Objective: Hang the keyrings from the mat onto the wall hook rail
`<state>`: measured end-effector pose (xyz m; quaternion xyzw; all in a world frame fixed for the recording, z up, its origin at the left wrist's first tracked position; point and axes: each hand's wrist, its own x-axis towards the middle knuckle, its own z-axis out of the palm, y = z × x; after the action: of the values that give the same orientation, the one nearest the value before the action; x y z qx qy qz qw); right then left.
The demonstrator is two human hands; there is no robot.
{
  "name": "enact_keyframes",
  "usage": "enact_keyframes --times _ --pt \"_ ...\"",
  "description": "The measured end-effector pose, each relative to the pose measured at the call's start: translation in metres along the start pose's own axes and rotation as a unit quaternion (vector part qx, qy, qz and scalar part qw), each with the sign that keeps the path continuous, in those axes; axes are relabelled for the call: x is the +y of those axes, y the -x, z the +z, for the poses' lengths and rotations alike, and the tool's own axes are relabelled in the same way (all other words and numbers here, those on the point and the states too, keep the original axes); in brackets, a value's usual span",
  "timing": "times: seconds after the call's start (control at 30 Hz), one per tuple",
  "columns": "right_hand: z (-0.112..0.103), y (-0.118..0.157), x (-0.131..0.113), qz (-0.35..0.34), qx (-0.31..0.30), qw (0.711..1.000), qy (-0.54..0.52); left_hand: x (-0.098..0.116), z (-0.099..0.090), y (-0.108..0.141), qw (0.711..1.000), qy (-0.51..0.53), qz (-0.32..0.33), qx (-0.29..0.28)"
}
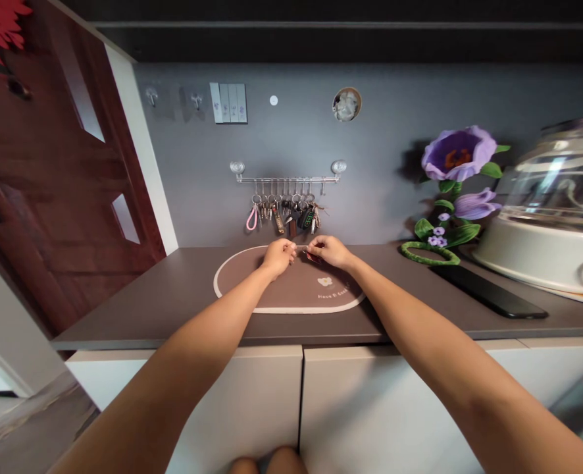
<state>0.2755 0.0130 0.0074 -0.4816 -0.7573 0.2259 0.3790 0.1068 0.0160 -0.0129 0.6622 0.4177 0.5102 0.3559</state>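
My left hand (280, 255) is closed, thumb and fingertips pinched together above the brown oval mat (252, 289). Whatever it pinches is too small to make out. Close by on the right, my right hand (328, 251) pinches a small dark reddish item (313, 257) that hangs under its fingertips; its kind is unclear. A short thin light piece seems to span the gap between both hands. Just behind them, several keys hang from a clear hook rail (289, 179) on the grey wall, among them a pink strap loop (251, 218) and a black-and-green fob (308, 219).
The mat lies on a dark countertop (173, 316) above white cabinet doors (242, 395). To the right are a black phone (489, 291), purple fabric flowers (459, 155) and a white appliance with a clear cover (543, 243). A dark shelf (321, 43) overhangs the counter.
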Motion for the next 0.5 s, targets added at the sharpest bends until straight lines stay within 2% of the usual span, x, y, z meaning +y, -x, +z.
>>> enact_keyframes --times 0.23,0.5 --pt "0.000 -0.001 0.000 -0.011 0.059 0.990 -0.131 0.001 0.001 0.001 1.000 0.003 0.022 0.007" --pt "-0.004 0.001 -0.019 -0.045 0.113 0.967 -0.223 0.000 0.004 0.001 1.000 0.014 0.023 -0.004"
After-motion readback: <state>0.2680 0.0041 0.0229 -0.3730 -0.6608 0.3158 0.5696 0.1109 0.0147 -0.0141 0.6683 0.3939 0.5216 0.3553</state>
